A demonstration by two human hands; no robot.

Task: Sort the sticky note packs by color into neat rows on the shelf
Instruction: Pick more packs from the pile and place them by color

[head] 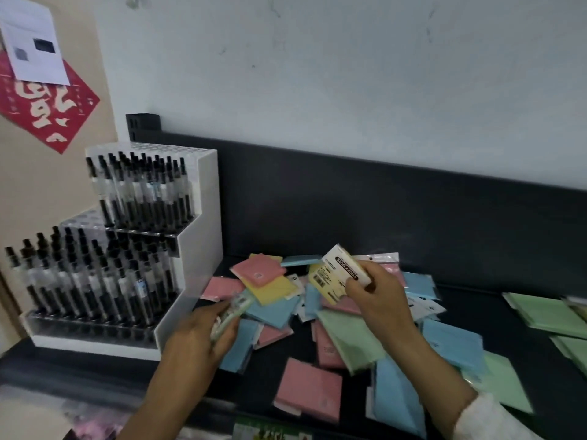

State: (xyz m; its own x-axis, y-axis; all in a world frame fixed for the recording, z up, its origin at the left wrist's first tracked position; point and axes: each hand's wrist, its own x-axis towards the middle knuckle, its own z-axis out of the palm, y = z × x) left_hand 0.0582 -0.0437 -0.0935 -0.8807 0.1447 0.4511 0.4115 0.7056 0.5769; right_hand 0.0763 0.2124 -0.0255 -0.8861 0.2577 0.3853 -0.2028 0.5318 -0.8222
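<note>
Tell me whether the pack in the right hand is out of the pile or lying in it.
Out: the right hand pinches the yellow pack tilted above the pile, label side showing.

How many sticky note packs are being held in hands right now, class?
2. The right hand pinches a yellow pack above the pile; the left hand grips a green pack beside the pen stand. More could be hidden inside that grip.

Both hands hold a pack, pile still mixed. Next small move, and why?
Probably carry the pale green pack in the left hand across to the green packs at the right of the shelf; they are the only one-colour group in view. The right hand holds a yellow pack with no such group visible.
</note>
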